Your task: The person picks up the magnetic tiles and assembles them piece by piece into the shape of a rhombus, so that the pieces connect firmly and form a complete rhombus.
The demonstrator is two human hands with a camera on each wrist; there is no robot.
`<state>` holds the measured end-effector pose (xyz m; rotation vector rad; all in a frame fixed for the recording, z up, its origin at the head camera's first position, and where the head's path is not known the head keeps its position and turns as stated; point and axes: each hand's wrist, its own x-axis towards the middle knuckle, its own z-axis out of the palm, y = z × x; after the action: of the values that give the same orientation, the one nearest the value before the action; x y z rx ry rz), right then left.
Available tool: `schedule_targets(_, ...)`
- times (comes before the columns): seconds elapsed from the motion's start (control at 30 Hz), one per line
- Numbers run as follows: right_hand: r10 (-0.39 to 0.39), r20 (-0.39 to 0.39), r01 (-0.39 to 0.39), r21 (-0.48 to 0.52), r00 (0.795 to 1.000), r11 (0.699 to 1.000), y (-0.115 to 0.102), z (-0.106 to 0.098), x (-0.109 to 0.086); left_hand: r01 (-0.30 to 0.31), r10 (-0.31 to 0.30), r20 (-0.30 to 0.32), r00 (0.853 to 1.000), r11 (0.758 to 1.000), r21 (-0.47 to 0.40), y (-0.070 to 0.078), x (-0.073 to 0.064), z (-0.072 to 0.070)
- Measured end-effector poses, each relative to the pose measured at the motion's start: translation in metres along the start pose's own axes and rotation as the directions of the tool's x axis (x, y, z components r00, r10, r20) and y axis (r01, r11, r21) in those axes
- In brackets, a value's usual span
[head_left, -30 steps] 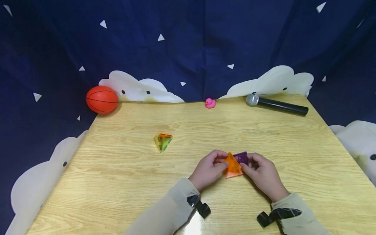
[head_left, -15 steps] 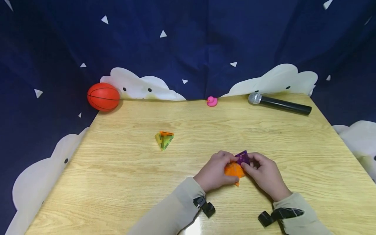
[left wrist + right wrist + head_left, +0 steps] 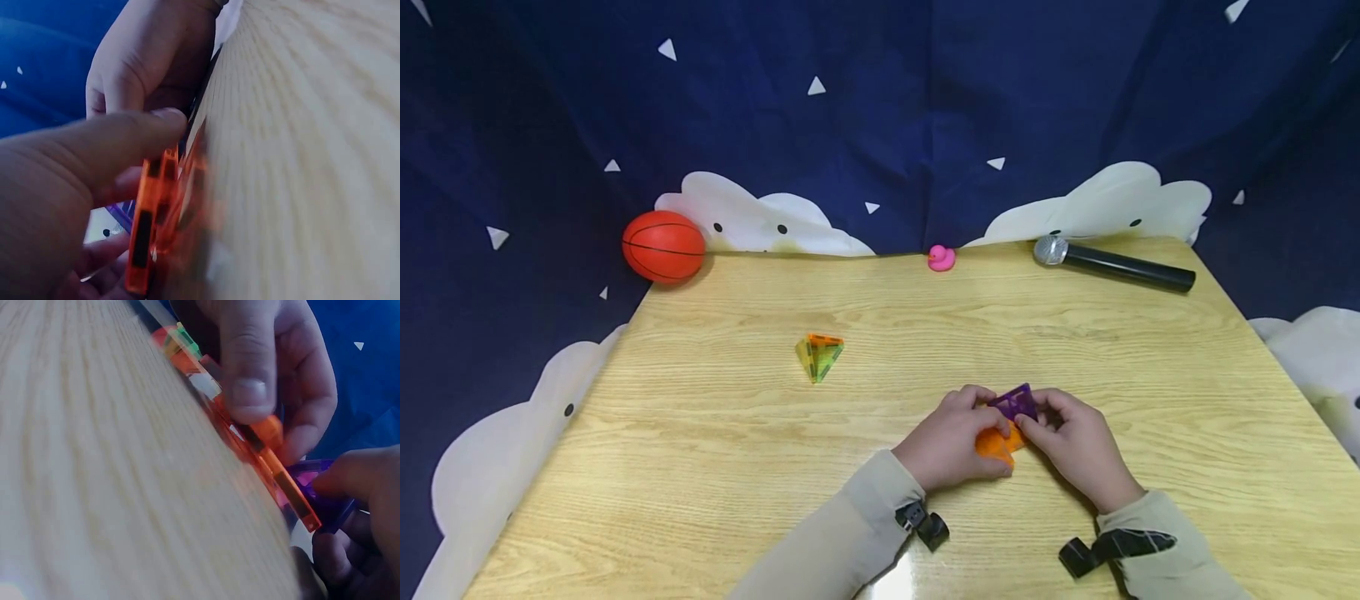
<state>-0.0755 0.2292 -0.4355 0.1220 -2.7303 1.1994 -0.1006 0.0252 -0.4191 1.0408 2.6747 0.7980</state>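
My left hand (image 3: 951,437) grips an orange translucent magnetic tile (image 3: 995,447) low over the table, thumb on its near side and fingers across its far side. Dark magnets show along its edge in the left wrist view, where the orange tile (image 3: 142,231) stands close to the wood. With thumb and fingers my right hand (image 3: 1078,446) pinches a purple magnetic tile (image 3: 1017,402), tilted up just behind the orange one. In the right wrist view the purple tile (image 3: 325,503) lies against or near the orange tile's end (image 3: 294,494); whether they touch is unclear.
On the wooden table (image 3: 737,483), a small yellow, green and orange tile pyramid (image 3: 820,358) stands to the left. Along the back lie a red basketball (image 3: 664,247), a pink rubber duck (image 3: 942,258) and a black microphone (image 3: 1116,265). A blue curtain (image 3: 850,125) hangs behind.
My left hand has moved right and closer to my right hand, turning the orange tile lower and flatter. The purple tile has tilted slightly; the right hand stays nearly in place.
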Motion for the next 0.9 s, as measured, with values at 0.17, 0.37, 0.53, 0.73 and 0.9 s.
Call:
schedule_targets(0.17, 0.003, 0.002, -0.003, -0.006, 1.000, 1.000, 0.000, 0.000, 0.000, -0.030, 0.028, -0.031, 0.999, 0.996, -0.083, -0.006, 0.001, -0.004)
schedule_targets(0.37, -0.007, -0.006, 0.007, -0.011, 1.000, 1.000, 0.000, 0.000, 0.000, -0.012, -0.002, -0.067, 0.998, 0.977, -0.212, -0.012, 0.001, -0.011)
schedule_targets(0.53, -0.012, -0.009, 0.012, -0.014, 1.000, 1.000, 0.000, 0.000, 0.000, 0.013, -0.038, -0.092, 0.995, 0.966, -0.260, -0.014, 0.001, -0.012)
schedule_targets(0.73, 0.010, -0.002, -0.010, 0.003, 1.000, 1.000, 0.000, 0.000, 0.001, 0.038, -0.074, -0.110, 0.991, 0.954, -0.299, -0.016, 0.001, -0.009)
schedule_targets(0.9, 0.010, -0.002, -0.010, 0.014, 1.000, 1.000, 0.001, 0.000, 0.000, 0.039, -0.092, -0.126, 0.988, 0.928, -0.371, -0.020, 0.002, -0.004)
